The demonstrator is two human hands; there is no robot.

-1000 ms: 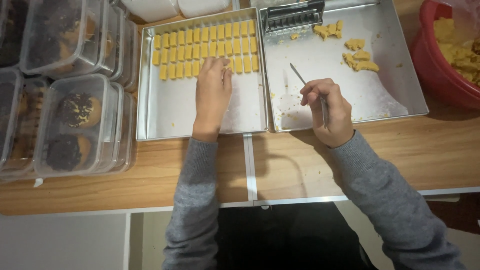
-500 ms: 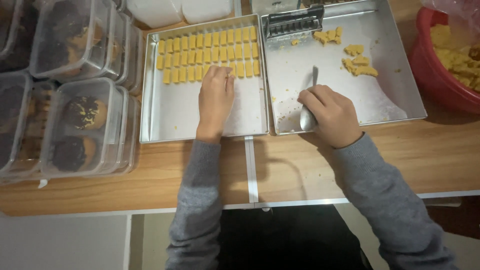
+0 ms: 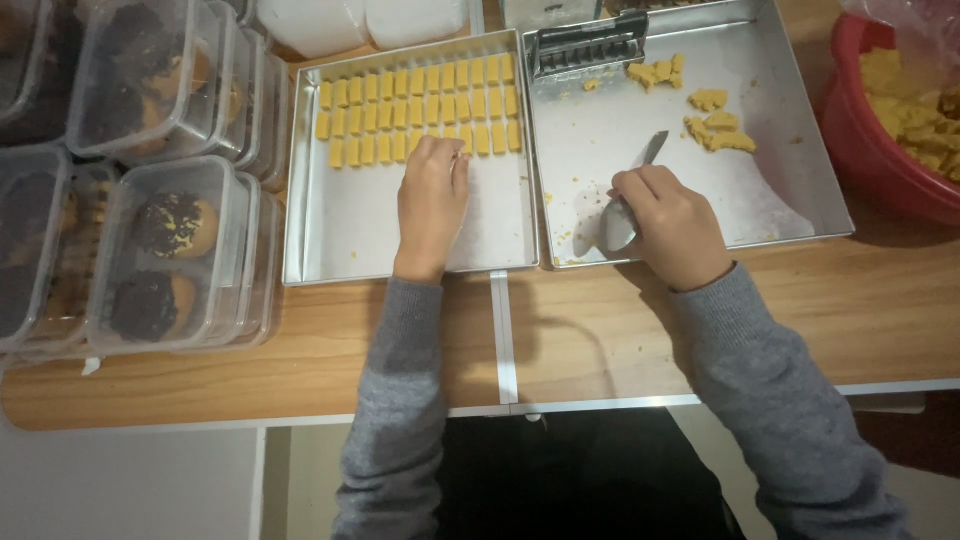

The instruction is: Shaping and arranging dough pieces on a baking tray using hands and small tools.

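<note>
1. The left hand (image 3: pixel 432 195) lies flat in the left tray (image 3: pixel 340 235), near the middle of the frame. Its fingers are spread a little and rest on the last of the small yellow dough pieces (image 3: pixel 420 105). It seems to be nudging them into line so the rows stay neat.
2. The right hand (image 3: pixel 668 222) is curled around a metal spoon (image 3: pixel 622 210) in the right tray (image 3: pixel 790 200). The fingers are wrapped over the handle end, and the round bowl of the spoon sticks out to the left of the hand. The spoon is held low, touching or almost touching the tray floor, which looks like a good way to scrape or lift dough.
3. The yellow dough pieces sit in straight rows across the top of the left tray. The lower part of that tray is bare metal.
4. In the upper part of the right tray lie loose dough scraps (image 3: pixel 715 130) and a dark metal cutter (image 3: pixel 588 45).
5. Both trays sit side by side on the wooden counter (image 3: pixel 600 340), close to the person, so both hands can reach them.
6. A red bowl (image 3: pixel 870 150) with more yellow dough is at the right edge of the frame.
7. Clear plastic boxes (image 3: pixel 170 250) holding dark, round treats are stacked at the left.
</note>
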